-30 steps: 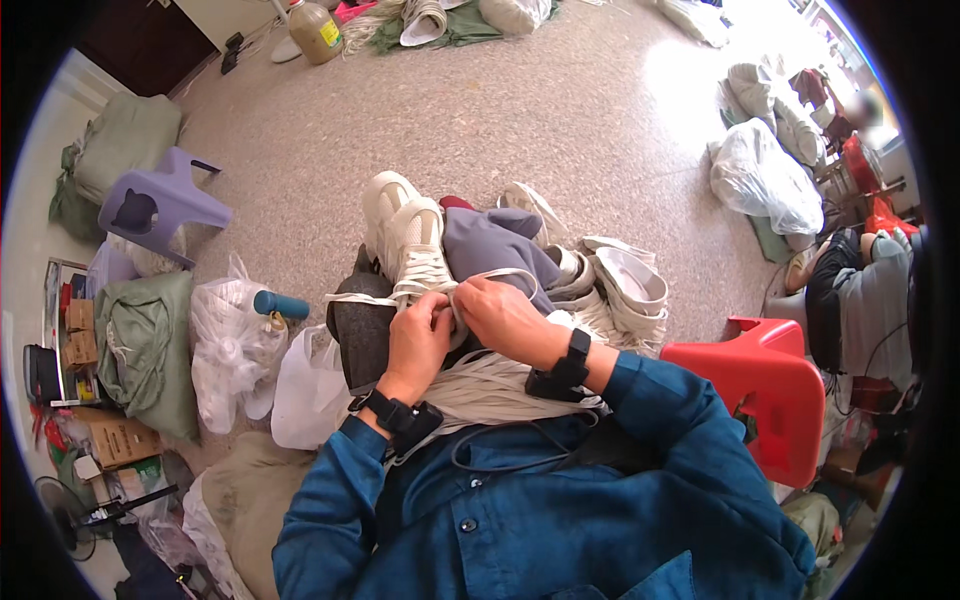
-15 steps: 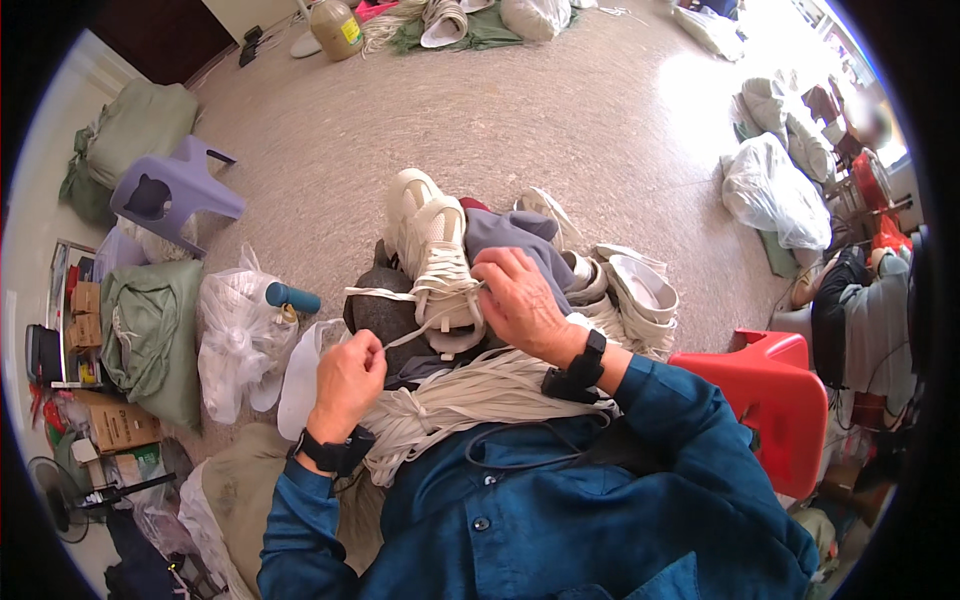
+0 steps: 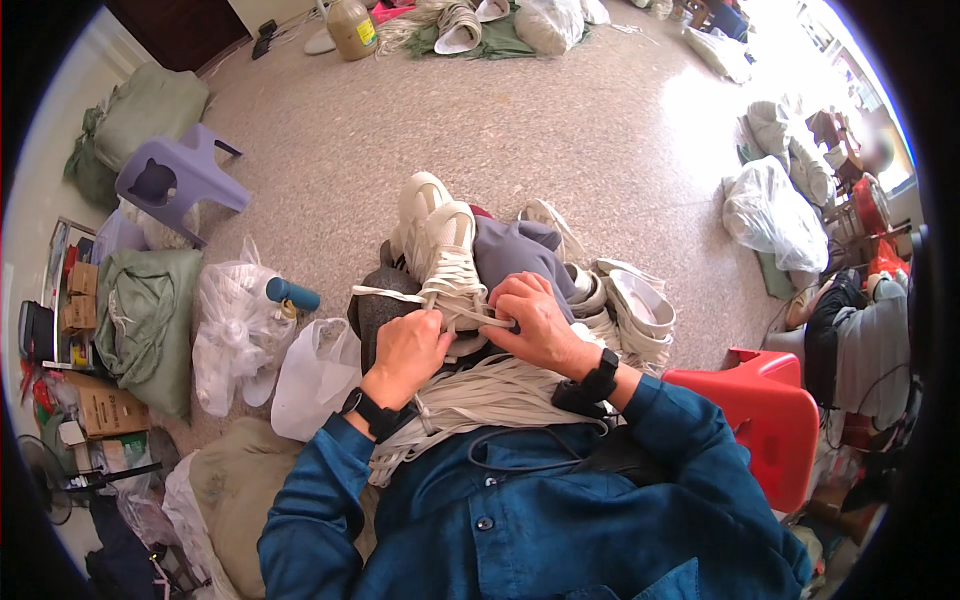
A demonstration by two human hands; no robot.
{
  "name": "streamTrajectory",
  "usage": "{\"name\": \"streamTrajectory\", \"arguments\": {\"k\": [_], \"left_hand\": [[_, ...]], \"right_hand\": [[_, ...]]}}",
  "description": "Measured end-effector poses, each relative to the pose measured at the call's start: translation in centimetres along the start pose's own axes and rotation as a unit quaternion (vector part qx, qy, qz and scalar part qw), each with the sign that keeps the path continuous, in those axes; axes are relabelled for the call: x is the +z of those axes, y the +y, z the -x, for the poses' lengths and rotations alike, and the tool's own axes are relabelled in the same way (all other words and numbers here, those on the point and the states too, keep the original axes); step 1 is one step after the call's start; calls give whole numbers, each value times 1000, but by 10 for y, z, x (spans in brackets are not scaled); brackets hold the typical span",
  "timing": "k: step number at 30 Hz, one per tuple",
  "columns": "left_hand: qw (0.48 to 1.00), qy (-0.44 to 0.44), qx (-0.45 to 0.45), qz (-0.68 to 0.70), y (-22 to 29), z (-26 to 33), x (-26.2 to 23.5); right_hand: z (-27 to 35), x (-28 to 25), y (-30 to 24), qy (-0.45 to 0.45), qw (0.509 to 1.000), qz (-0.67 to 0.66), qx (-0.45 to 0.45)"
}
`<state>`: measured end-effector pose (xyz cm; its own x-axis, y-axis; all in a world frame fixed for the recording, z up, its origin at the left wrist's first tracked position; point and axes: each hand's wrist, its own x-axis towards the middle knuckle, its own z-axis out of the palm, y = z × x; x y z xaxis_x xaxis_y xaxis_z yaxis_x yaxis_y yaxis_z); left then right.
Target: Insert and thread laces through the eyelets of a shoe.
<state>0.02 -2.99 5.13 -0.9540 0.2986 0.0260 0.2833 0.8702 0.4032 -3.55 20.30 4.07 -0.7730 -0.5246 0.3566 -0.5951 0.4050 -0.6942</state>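
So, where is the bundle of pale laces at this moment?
In the head view, the bundle of laces lies below the centre, between the sneaker and the blue shirt, on the wearer's side of the left hand and right hand.

At the centre of the frame, the cream shoe (image 3: 452, 235) looks matt, its laces (image 3: 391, 293) flat woven cloth. Beside it, the grey fabric (image 3: 515, 250) is soft and dull. The blue shirt (image 3: 560, 515) at the bottom has a satiny sheen. At lower right the red stool (image 3: 760, 415) is smooth, glossy plastic; at upper left the purple stool (image 3: 190, 180) is smooth plastic too. The bag (image 3: 238, 335) at left is crinkled, translucent plastic, the box (image 3: 112, 408) matt cardboard.
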Motion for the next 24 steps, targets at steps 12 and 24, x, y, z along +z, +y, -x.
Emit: {"name": "streamTrajectory", "arguments": {"k": [12, 24], "left_hand": [[995, -42, -67, -67, -26, 29, -35], [992, 59, -60, 94, -11, -4, -9]], "right_hand": [[-8, 9, 6, 36, 995, 97, 8], [-21, 7, -10, 64, 997, 12, 39]]}}
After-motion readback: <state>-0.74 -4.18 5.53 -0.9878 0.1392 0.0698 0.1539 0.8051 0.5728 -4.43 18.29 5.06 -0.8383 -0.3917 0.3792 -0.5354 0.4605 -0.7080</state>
